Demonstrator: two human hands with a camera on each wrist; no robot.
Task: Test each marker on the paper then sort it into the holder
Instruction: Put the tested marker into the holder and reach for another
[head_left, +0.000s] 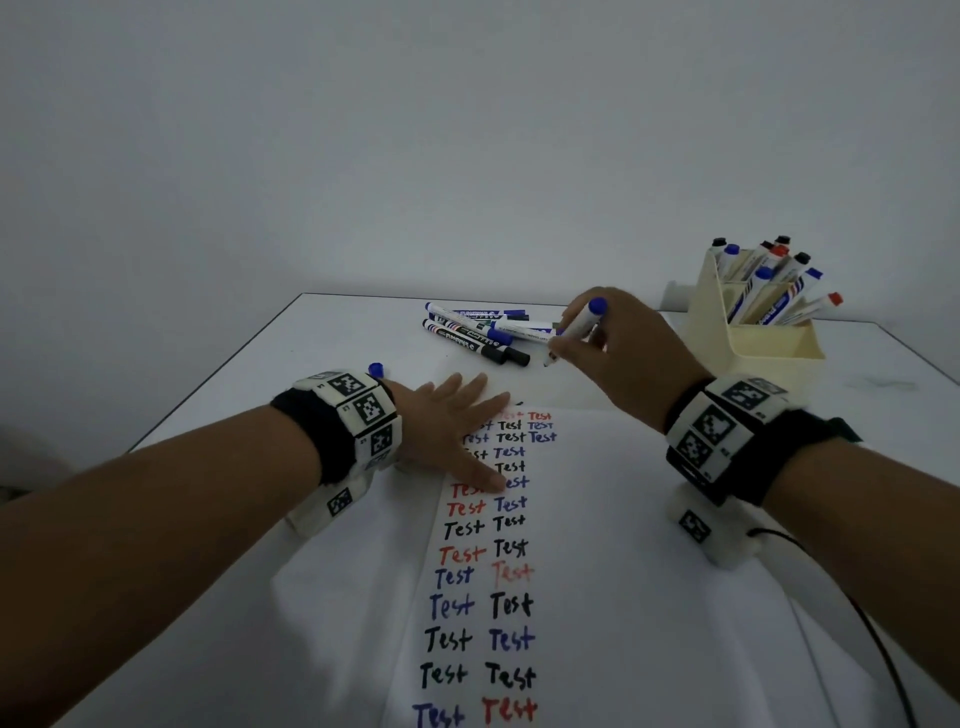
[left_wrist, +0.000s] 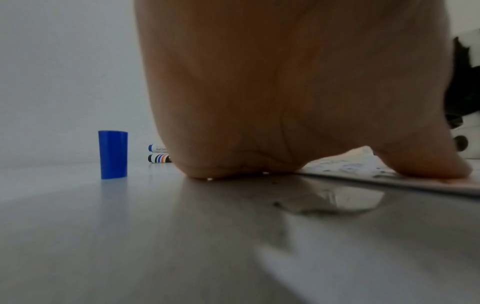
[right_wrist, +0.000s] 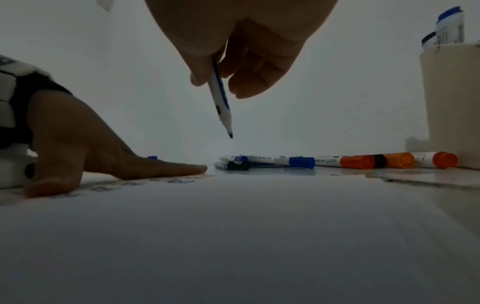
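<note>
- Many "Test" marks already fill the paper (head_left: 597, 519); roughly nine markers stand in the holder (head_left: 753, 332), just beyond the right hand (head_left: 618, 353).
- Several loose markers (head_left: 478, 332) wait ahead of both hands.
- Right hand grips an uncapped blue marker (right_wrist: 221, 96), tip above paper.
- Left hand (head_left: 447, 431) lies flat, pinning paper; blue cap (left_wrist: 113, 154) stands beside it.

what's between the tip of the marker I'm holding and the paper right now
Nothing: in the right wrist view the marker's uncapped tip hangs in open air above the paper, held by the right hand.
</note>
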